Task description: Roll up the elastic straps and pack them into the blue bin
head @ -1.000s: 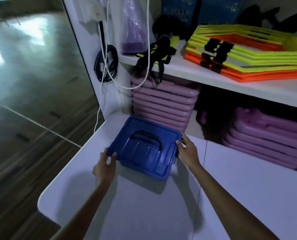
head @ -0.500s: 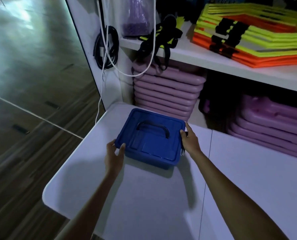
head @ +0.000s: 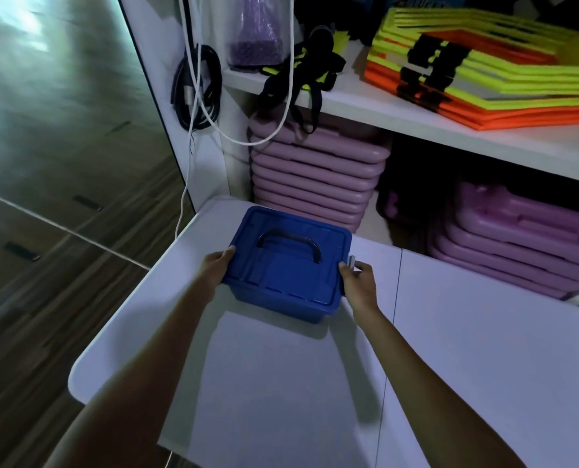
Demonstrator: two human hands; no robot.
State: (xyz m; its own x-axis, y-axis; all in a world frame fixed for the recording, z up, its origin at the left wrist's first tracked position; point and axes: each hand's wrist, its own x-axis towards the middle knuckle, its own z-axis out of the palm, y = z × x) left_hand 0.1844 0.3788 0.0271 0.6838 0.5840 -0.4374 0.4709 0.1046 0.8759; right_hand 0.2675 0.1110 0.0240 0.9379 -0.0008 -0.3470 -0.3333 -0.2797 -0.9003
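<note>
Head view, left hand (head: 215, 269) and right hand (head: 360, 283), each grip closed on lidded blue bin (head: 286, 265)

A single wide-angle camera is riding on the person's head, looking forward and steeply down, so both forearms are entering from the bottom edge and running up toward the middle of the frame. The white counter (head: 281, 383) is filling the lower centre and right, close beneath the lens, with its rounded corner lying at lower left. The view is facing a white shelf (head: 416, 119) that is crossing the upper right, near enough that only part of it is fitting in. Wooden floor (head: 44, 163) is stretching away on the left. Straight edges are bowing near the frame borders. No second view is sharing the scene.
</note>
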